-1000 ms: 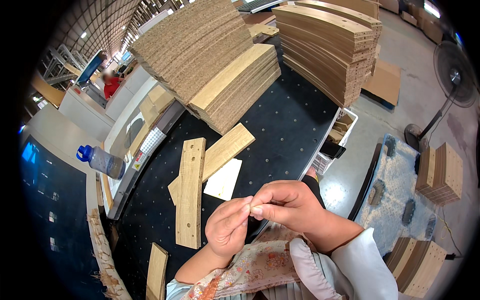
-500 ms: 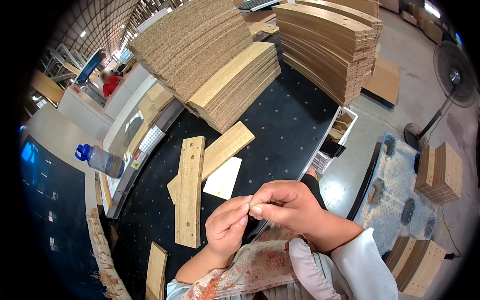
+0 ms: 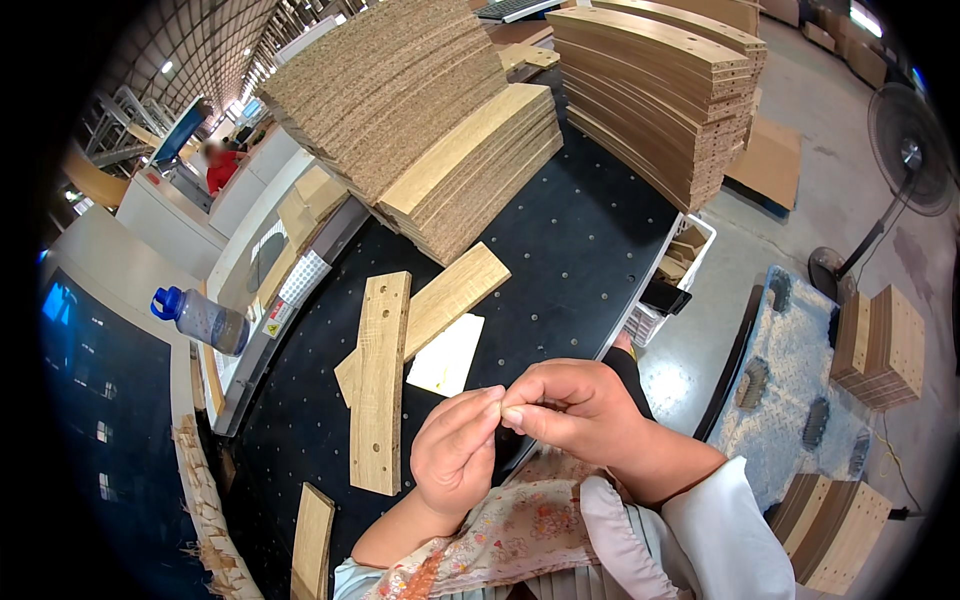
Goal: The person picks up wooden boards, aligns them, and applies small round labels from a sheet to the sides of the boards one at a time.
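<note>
both hands, left hand (image 3: 455,455) and right hand (image 3: 570,415), fingertips pinched together, grasp unclear, above black table (image 3: 560,250) near edge

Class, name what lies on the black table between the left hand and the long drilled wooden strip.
Nothing: in the head view, only bare black table separates left hand from strip.

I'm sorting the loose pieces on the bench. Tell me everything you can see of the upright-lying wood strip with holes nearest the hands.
The wood strip is a long, flat, light oak-look board with a few small drilled holes along its face. It lies flat on the black perforated tabletop, crossing over a second, angled strip. Neither hand touches it; the left hand is nearest.
</note>
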The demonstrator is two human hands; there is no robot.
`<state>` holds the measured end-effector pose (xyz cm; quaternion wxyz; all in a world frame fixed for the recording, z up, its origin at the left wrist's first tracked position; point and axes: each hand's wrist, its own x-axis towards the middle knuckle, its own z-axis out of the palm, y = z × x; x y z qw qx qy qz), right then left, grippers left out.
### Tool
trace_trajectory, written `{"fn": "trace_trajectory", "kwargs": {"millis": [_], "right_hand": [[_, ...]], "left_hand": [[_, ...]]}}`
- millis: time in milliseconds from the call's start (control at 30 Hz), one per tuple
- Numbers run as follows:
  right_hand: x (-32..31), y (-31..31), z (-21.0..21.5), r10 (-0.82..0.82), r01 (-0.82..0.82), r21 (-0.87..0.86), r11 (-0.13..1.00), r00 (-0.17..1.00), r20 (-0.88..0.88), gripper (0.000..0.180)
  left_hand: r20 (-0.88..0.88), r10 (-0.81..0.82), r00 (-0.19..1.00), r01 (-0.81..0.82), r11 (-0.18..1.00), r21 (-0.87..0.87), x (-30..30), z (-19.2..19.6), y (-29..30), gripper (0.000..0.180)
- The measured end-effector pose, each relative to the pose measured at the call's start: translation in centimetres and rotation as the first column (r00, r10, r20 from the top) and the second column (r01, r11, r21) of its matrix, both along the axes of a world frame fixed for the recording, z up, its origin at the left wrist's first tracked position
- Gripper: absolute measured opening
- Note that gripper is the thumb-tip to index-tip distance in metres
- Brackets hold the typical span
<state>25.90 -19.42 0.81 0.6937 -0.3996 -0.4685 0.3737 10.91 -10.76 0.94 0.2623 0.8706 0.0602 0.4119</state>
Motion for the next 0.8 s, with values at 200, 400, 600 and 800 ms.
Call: {"fn": "trace_trajectory", "kwargs": {"millis": [200, 400, 600, 800], "right_hand": [[0.2, -0.2, 0.0, 0.019, -0.019, -0.002, 1.000, 0.998, 0.058, 0.006], [0.1, -0.3, -0.1, 0.001, 0.000, -0.021, 1.000, 0.997, 0.071, 0.005], [-0.3, 0.3, -0.4, -0.102, 0.096, 0.052, 0.994, 0.988, 0.119, 0.003], [-0.3, 0.4, -0.5, -0.204, 0.168, 0.139, 0.976, 0.930, 0.307, 0.003]], "left_hand": [[0.056, -0.048, 0.997, 0.063, 0.953, -0.297, 0.0, -0.4, -0.6, 0.022], [0.191, -0.097, 0.977, 0.187, 0.822, -0.538, 0.3, -1.1, -0.6, 0.022], [0.299, -0.108, 0.948, 0.282, 0.722, -0.632, 0.7, -1.2, -0.7, 0.022], [0.250, -0.077, 0.965, 0.216, 0.771, -0.599, 0.5, -0.9, -0.6, 0.019]]}}
